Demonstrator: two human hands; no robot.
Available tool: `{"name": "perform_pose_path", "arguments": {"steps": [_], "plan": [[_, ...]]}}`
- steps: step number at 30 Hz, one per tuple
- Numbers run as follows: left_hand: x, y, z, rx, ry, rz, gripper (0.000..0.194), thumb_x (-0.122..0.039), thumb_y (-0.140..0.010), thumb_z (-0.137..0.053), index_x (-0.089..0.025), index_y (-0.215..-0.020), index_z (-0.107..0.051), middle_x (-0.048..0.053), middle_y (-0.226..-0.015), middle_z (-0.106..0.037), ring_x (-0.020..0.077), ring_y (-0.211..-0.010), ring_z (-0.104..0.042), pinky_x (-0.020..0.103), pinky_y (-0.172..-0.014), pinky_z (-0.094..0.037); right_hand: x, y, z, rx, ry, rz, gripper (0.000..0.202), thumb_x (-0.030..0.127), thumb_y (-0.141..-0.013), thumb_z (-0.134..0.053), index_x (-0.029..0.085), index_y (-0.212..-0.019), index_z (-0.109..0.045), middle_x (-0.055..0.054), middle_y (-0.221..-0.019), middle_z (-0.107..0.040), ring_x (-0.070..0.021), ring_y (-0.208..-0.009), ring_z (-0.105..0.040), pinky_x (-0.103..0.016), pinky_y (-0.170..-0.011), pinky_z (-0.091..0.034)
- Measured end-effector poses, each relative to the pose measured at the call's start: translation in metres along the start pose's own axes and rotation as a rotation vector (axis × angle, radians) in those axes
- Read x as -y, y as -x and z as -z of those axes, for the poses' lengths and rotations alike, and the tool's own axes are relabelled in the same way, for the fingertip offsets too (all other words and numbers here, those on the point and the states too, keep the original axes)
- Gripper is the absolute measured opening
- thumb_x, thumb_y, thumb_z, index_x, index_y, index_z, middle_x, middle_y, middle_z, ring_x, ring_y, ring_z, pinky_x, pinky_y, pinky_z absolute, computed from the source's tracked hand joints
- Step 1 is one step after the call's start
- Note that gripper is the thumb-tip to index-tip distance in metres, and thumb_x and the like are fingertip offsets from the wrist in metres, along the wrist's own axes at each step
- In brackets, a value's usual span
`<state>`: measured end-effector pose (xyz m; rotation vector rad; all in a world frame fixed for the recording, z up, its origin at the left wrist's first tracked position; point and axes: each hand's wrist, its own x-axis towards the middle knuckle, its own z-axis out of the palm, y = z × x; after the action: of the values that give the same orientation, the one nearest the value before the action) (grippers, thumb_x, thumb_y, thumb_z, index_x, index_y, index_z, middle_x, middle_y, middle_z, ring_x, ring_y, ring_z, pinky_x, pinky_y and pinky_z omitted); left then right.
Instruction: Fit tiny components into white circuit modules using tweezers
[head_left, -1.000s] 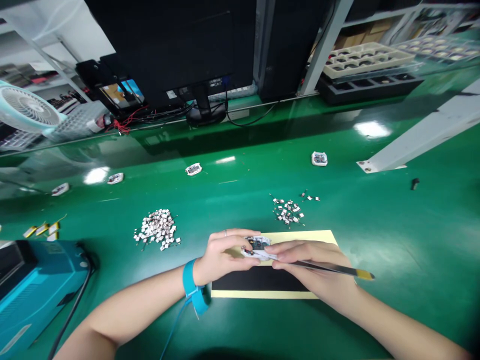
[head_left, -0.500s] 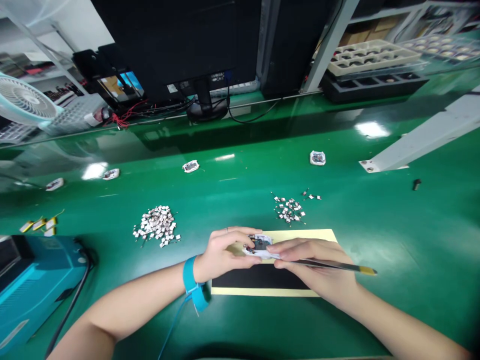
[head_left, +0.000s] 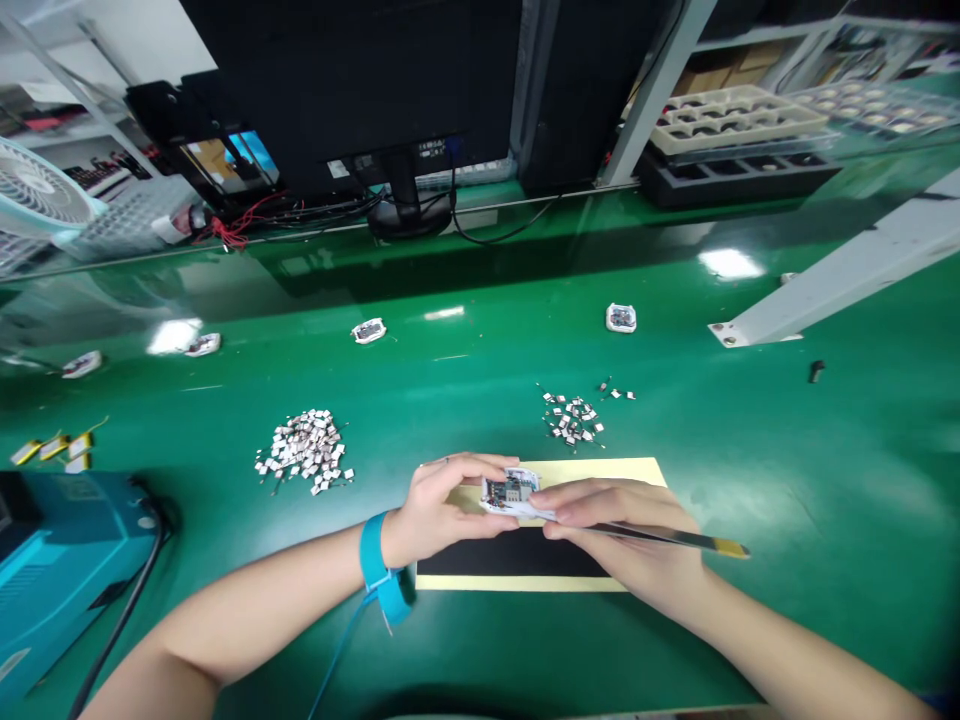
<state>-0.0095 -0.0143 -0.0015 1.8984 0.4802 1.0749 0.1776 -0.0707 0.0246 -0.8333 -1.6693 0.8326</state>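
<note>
A small white casing with a circuit board inside [head_left: 511, 492] is held above a black and yellow mat [head_left: 517, 555]. My left hand [head_left: 442, 505], with a teal strap [head_left: 381, 568] on its wrist, grips the casing's left side between thumb and fingers. In my right hand [head_left: 630, 530] are tweezers [head_left: 675, 537] with a yellow end pointing right. The fingertips of that hand rest at the casing's right side, and the tweezers' tips are hard to make out there.
Heaps of small white parts lie at the left [head_left: 306, 448] and right [head_left: 574, 420]. More casings [head_left: 621, 318] stand farther back. A teal machine [head_left: 82, 570] is at the left, a metal post [head_left: 840, 270] at the right, and a monitor [head_left: 352, 80] behind.
The view has shifted slightly. The casing is tilted a little differently, so more of its board shows. Both hands keep their holds.
</note>
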Motion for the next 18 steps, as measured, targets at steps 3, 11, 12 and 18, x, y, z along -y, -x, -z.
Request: {"name": "perform_pose_path", "arguments": {"steps": [3,11,12,18], "plan": [[0.000,0.001,0.000,-0.011,-0.013,-0.025,0.036,-0.019,-0.061,-0.071,-0.014,-0.091,-0.052,0.012,-0.097,-0.064,0.0197,-0.091,-0.061,0.028,-0.072,-0.054,-0.002,-0.001,0.000,-0.014,0.009,0.024,0.035,-0.003,-0.063,-0.064,0.022,-0.087,-0.060,-0.002,-0.088,-0.067,-0.0158,-0.078,-0.064,-0.027,-0.069,-0.056],[-0.006,-0.001,0.000,-0.042,-0.172,-0.018,0.028,-0.025,-0.060,-0.071,-0.014,-0.081,-0.056,0.012,-0.093,-0.066,0.0172,-0.084,-0.064,0.024,-0.072,-0.052,-0.002,0.001,0.000,-0.029,0.040,-0.045,0.032,-0.001,-0.064,-0.064,0.024,-0.084,-0.060,0.000,-0.086,-0.067,-0.0159,-0.077,-0.064,-0.026,-0.069,-0.056],[-0.006,-0.001,-0.001,-0.045,-0.179,-0.004,0.027,-0.027,-0.061,-0.070,-0.013,-0.080,-0.056,0.012,-0.093,-0.066,0.0170,-0.083,-0.064,0.024,-0.072,-0.052,-0.002,0.001,0.000,-0.030,0.058,-0.055,0.031,0.000,-0.064,-0.064,0.024,-0.083,-0.060,0.000,-0.085,-0.067,-0.0158,-0.076,-0.064,-0.025,-0.068,-0.056],[-0.003,0.001,-0.007,0.017,-0.230,0.113,0.024,-0.032,-0.063,-0.067,-0.011,-0.072,-0.058,0.012,-0.091,-0.067,0.0156,-0.082,-0.064,0.020,-0.074,-0.050,-0.011,0.003,0.006,0.005,0.197,-0.028,0.022,0.008,-0.064,-0.066,0.024,-0.077,-0.061,0.000,-0.080,-0.068,-0.0171,-0.072,-0.065,-0.022,-0.064,-0.056]]}}
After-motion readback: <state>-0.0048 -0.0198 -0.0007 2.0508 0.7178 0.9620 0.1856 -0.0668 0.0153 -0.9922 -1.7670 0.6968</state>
